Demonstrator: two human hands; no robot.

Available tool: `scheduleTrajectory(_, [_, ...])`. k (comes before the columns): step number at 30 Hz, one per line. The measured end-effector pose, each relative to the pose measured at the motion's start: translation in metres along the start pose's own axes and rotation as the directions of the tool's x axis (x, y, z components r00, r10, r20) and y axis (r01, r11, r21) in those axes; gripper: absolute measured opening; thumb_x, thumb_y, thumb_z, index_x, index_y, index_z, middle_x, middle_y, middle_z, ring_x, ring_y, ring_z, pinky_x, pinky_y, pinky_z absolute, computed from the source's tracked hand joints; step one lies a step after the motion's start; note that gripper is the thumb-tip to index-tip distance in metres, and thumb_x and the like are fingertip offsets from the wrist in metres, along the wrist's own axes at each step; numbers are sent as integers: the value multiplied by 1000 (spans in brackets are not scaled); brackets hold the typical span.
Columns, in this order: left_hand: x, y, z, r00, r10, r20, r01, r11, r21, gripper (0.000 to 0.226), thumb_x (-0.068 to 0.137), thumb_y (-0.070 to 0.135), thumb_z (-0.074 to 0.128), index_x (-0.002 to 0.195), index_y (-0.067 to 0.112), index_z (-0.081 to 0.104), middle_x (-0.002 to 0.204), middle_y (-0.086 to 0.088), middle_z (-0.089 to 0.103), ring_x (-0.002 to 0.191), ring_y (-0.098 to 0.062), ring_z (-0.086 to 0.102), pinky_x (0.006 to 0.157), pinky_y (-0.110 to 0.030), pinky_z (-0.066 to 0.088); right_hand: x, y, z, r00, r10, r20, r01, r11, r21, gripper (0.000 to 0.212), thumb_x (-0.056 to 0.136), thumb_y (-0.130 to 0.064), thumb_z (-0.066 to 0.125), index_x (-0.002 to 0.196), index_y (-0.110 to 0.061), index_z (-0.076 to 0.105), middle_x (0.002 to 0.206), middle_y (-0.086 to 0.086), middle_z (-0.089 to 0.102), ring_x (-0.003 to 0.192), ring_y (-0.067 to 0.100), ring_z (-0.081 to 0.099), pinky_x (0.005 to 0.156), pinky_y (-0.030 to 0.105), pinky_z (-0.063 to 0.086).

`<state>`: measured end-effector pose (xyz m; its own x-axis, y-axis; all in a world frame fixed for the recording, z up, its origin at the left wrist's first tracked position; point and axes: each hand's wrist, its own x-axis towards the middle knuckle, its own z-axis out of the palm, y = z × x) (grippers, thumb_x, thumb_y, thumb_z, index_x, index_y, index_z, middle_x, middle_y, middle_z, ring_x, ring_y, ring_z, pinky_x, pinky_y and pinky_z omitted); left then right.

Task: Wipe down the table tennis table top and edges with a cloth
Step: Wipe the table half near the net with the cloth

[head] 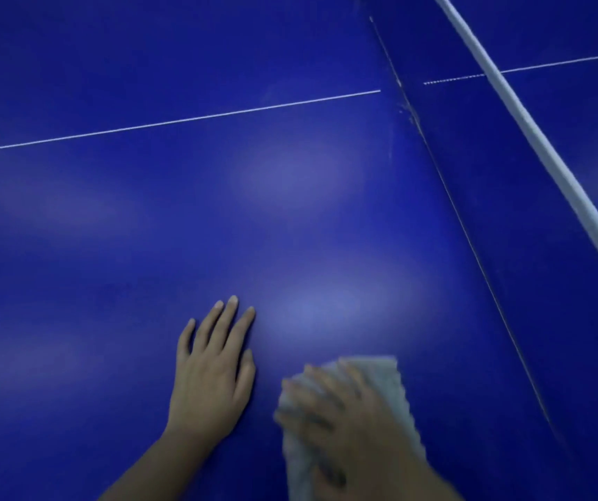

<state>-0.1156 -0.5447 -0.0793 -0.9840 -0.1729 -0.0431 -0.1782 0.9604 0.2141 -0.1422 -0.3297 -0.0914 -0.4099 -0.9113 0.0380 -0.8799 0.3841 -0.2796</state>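
Observation:
The blue table tennis table top point(181, 218) fills the view. My left hand point(212, 370) lies flat on it near the bottom middle, fingers straight and spread. Just to its right my right hand point(340, 421) presses a pale grey cloth point(389, 385) against the surface with straight fingers; hand and cloth are motion-blurred. The cloth sticks out beyond my fingers towards the net and back under my wrist.
A thin white centre line point(167, 122) crosses the table from left to right. The net point(507, 226) with its white top band point(528, 128) runs diagonally on the right, and the other half of the table point(579, 103) lies behind it.

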Motion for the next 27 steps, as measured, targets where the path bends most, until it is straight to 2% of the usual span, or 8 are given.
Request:
scheduleTrajectory(2, [-1, 1, 0, 1000, -8, 1, 8, 1000, -6, 53, 89, 32, 29, 134, 14, 50, 144, -9, 43, 134, -24, 37, 109, -43, 21, -25, -33, 19, 996, -76, 46, 80, 991, -105, 40, 102, -32, 19, 135, -37, 39, 145, -6, 42, 131, 22, 37, 110, 51, 21])
scheduleTrajectory(6, [-2, 3, -2, 1000, -18, 4, 18, 1000, -4, 58, 87, 34, 24, 136, 13, 47, 147, -9, 39, 137, -25, 33, 109, -46, 21, -43, -25, -4, 985, 148, 85, -141, 986, -89, 55, 81, -45, 39, 133, -29, 49, 139, 1, 51, 128, 30, 45, 105, 52, 34])
scheduleTrajectory(9, [-3, 3, 2, 1000, -11, -4, 11, 1000, 0, 57, 87, 33, 26, 137, 14, 45, 149, -9, 35, 139, -24, 28, 111, -45, 16, -59, 14, -31, 808, 584, 80, -579, 811, -82, 60, 84, -46, 31, 138, -24, 48, 147, 5, 42, 135, 33, 38, 112, 49, 22])
scheduleTrajectory(12, [-3, 1, 4, 999, -15, -28, 15, 1000, -25, 54, 87, 29, 32, 138, 14, 44, 150, -8, 34, 140, -23, 26, 112, -45, 14, -73, 2, -30, 642, 765, 49, -763, 644, -56, 64, 86, -50, 20, 144, -28, 37, 155, 1, 26, 143, 29, 22, 115, 48, 9])
scheduleTrajectory(17, [-5, 0, 6, 998, 12, -58, -15, 998, -57, 47, 94, 22, 37, 140, 13, 41, 151, -10, 31, 141, -24, 23, 113, -45, 12, -46, -119, 12, 826, 564, 22, -560, 823, -94, 62, 77, -52, 34, 132, -31, 55, 142, -2, 49, 130, 26, 46, 107, 44, 28])
scheduleTrajectory(21, [-20, -3, 2, 997, 77, -8, -77, 991, -105, 46, 97, 14, 38, 143, 11, 36, 153, -12, 26, 143, -24, 18, 115, -44, 9, -51, -206, 43, 952, 268, 149, -261, 963, -67, 60, 80, -49, 40, 139, -33, 44, 151, -6, 35, 140, 24, 28, 114, 46, 14])
scheduleTrajectory(24, [-61, -7, -1, 986, 158, 51, -151, 981, -119, 47, 97, 12, 39, 143, 10, 36, 153, -14, 25, 143, -26, 18, 114, -46, 9, -86, -206, 39, 941, 293, 166, -280, 955, -98, 67, 71, -52, 47, 136, -35, 48, 146, -6, 43, 135, 22, 39, 110, 43, 28])
scheduleTrajectory(27, [-123, -15, -6, 968, 233, 93, -224, 970, -94, 49, 95, 20, 31, 141, 7, 40, 150, -16, 30, 141, -29, 24, 113, -49, 15, -135, -167, 25, 818, 572, 63, -572, 820, -22, 67, 77, -50, 33, 140, -28, 44, 150, 2, 36, 137, 30, 35, 111, 44, 19])
